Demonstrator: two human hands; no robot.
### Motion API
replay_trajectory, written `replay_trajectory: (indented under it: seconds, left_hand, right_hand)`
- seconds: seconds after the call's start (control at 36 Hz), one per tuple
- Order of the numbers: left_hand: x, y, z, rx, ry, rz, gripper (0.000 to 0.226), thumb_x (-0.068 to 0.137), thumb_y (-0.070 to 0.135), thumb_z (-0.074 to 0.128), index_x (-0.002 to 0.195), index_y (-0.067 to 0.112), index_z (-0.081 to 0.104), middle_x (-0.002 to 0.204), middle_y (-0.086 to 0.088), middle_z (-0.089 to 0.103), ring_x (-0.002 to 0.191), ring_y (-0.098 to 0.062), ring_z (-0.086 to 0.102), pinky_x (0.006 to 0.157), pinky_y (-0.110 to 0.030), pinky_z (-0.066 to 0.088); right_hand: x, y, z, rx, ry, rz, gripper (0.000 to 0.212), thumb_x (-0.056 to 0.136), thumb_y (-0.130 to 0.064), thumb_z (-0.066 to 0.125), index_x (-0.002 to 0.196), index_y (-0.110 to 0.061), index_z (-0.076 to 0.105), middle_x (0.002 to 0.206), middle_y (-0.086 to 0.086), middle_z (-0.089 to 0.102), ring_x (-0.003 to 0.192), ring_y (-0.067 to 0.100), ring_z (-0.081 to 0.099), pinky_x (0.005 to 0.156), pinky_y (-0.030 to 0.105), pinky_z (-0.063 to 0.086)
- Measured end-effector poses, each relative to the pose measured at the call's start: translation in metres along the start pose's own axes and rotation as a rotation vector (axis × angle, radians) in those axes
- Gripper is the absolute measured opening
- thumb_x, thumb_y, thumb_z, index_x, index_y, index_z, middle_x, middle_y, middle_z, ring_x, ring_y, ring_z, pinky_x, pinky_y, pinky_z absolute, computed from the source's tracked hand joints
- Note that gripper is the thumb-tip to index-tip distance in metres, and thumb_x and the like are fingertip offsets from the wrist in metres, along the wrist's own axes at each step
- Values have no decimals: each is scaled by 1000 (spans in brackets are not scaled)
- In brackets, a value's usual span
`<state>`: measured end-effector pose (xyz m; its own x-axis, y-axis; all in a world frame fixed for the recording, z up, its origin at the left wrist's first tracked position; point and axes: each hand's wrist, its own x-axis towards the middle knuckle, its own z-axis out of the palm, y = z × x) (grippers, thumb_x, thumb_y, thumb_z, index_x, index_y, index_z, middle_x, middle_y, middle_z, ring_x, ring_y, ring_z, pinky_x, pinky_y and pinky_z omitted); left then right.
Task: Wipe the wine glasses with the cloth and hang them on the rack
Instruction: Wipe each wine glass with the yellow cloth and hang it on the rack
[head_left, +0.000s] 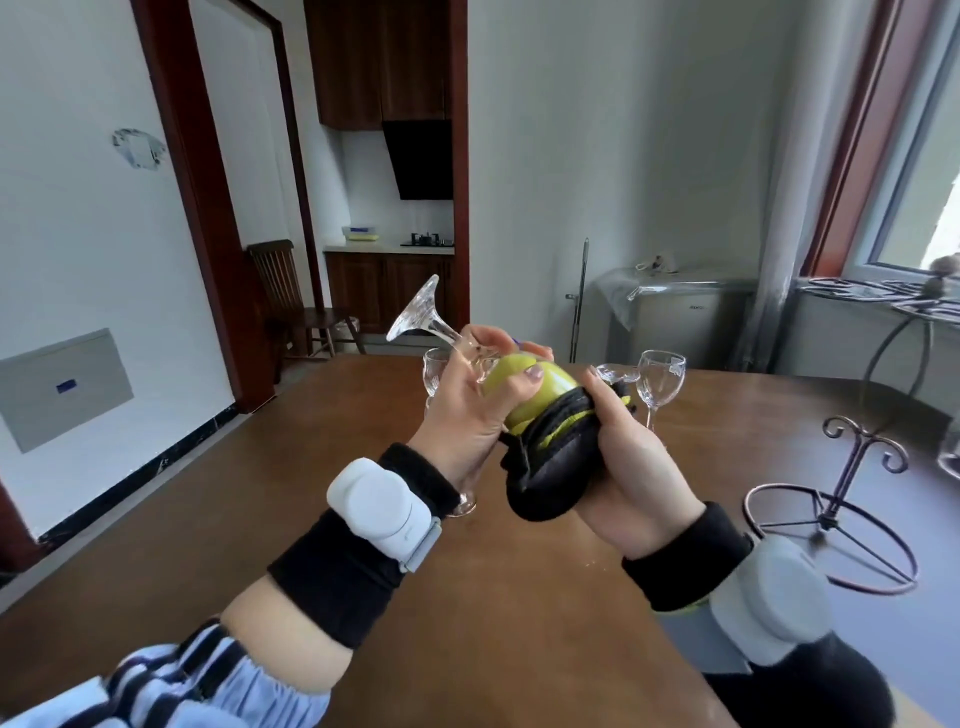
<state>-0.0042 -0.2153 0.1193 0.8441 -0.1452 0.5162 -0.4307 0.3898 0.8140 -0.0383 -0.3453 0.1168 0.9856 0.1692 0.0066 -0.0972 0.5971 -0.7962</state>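
Note:
My left hand (470, 410) grips a wine glass (441, 327) by its bowl, with the foot tilted up and to the left. A green and black cloth (550, 447) is stuffed into the bowl, and my right hand (634, 467) holds the cloth's black bunch from the right. Another wine glass (658, 382) stands upright on the brown table (311, 499) behind my hands, and one more glass (434, 371) shows behind my left hand. The dark metal rack (852, 467) stands on the table at the right, with a glass (950, 452) partly visible at the frame's right edge beside it.
A glass foot (465, 501) rests on the table under my left wrist. A wooden chair (291, 306) stands by the doorway at the back left. A covered appliance (680, 312) and a metal stand (898, 332) sit beyond the table's far edge.

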Motion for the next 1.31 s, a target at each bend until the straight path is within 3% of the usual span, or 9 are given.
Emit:
replay_trajectory:
  seconds: [0.17, 0.31, 0.42, 0.5, 0.67, 0.75, 0.97, 1.11, 1.31]
  left_hand:
    - [1, 0, 3, -75, -12, 17, 41, 67, 15, 73, 97, 15, 45, 97, -9, 67, 95, -25, 62, 88, -37, 52]
    - [4, 8, -10, -242, 33, -22, 31, 74, 7, 67, 94, 18, 46, 94, -11, 65, 99, -24, 63, 94, -36, 51]
    - [6, 11, -11, -298, 41, -31, 23, 78, 10, 58, 94, 19, 45, 93, -8, 67, 99, -20, 66, 95, -35, 52]
    - [7, 10, -6, -346, 61, -36, 20, 79, 12, 57, 94, 18, 45, 94, -8, 67, 99, -21, 67, 98, -36, 50]
    - [13, 1, -2, -362, 97, -94, 52, 72, 26, 68, 113, 7, 43, 105, -13, 65, 102, -17, 66, 91, -30, 50]
    - [9, 3, -4, -315, 92, -178, 35, 87, 27, 55, 113, 6, 46, 105, -9, 65, 104, -14, 65, 100, -35, 45]
    - [13, 5, -12, -330, 243, -219, 19, 95, 16, 45, 79, 11, 56, 80, -2, 65, 87, -14, 65, 103, -38, 45]
    - [17, -5, -18, -272, 243, -231, 9, 94, 13, 49, 100, 7, 49, 88, -9, 63, 84, -16, 69, 90, -36, 54]
    - [16, -10, -16, -250, 258, -245, 17, 92, 8, 51, 106, 9, 42, 89, -12, 64, 91, -24, 66, 84, -35, 57]
  right_hand:
    - [1, 2, 2, -164, 210, -250, 37, 98, -38, 56, 90, -2, 60, 92, 25, 66, 87, 46, 66, 83, 62, 54]
    - [10, -3, -30, -40, 396, -257, 33, 98, -34, 54, 104, -3, 60, 85, 13, 67, 73, 24, 69, 64, 33, 55]
    - [14, -8, -46, 195, 253, -75, 49, 98, -35, 39, 132, -4, 57, 119, 16, 68, 105, 28, 68, 86, 38, 54]
    - [12, -4, -48, 332, 152, -62, 53, 95, -32, 39, 138, -4, 52, 121, 15, 64, 113, 31, 62, 104, 44, 45]
    - [9, 5, -41, 405, -187, -112, 48, 74, -26, 42, 103, -6, 75, 118, 18, 69, 106, 33, 67, 100, 51, 45]
    - [9, 1, -42, 406, -260, -154, 48, 65, -21, 43, 97, -6, 76, 108, 19, 71, 98, 35, 69, 93, 52, 51]
    - [23, -2, -57, 45, 4, -108, 47, 75, -13, 38, 106, 9, 66, 96, 22, 73, 86, 34, 72, 90, 44, 52]
    - [29, -2, -59, -131, 118, -36, 33, 85, -14, 45, 109, 6, 58, 102, 27, 62, 91, 40, 63, 93, 57, 51]
    - [32, -9, -55, -102, 96, -40, 36, 99, -21, 40, 105, -17, 75, 97, 13, 74, 85, 25, 72, 69, 37, 58]
